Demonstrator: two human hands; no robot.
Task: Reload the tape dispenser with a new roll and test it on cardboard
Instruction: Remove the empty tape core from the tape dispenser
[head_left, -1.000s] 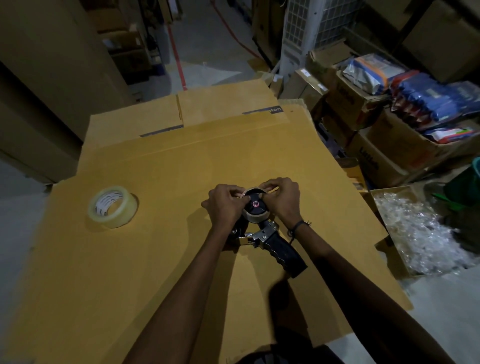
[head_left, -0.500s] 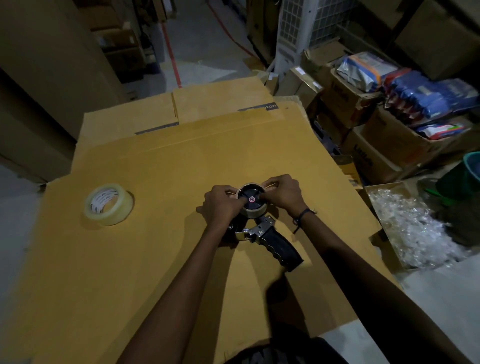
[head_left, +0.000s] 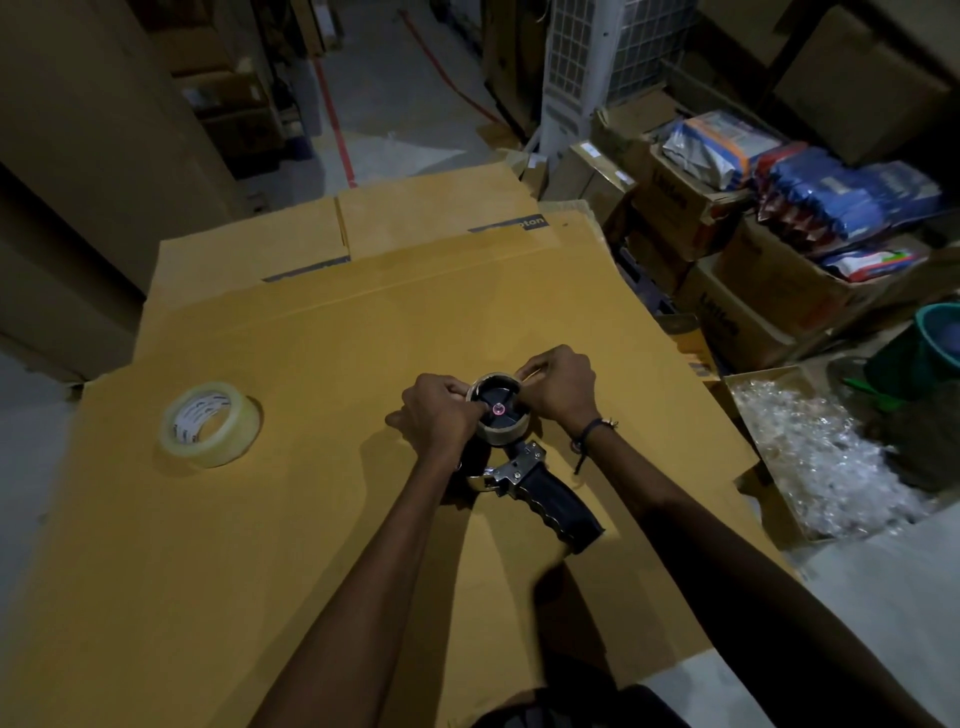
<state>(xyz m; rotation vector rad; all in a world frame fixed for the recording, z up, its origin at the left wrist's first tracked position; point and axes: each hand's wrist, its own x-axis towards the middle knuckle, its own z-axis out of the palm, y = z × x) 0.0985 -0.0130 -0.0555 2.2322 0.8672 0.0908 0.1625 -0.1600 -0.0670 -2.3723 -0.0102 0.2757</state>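
A tape dispenser (head_left: 540, 493) with a black ribbed handle lies on its side on a large sheet of cardboard (head_left: 311, 545). On its black hub sits a bare brown cardboard core (head_left: 506, 431). My left hand (head_left: 441, 418) grips the core's left side and my right hand (head_left: 563, 387) pinches its right rim. A full roll of clear tape (head_left: 210, 423) lies flat on the cardboard, well to the left of both hands.
Stacked cartons with blue and orange packets (head_left: 831, 197) stand to the right. A shallow box of crumpled clear plastic (head_left: 826, 457) lies by the cardboard's right edge, with a teal bucket (head_left: 940, 332) behind it. Large brown boxes (head_left: 78, 156) rise on the left.
Both hands have stayed on the core; the fingers have shifted slightly around its rim, and the core appears a little higher on the hub. The clear roll has not moved.
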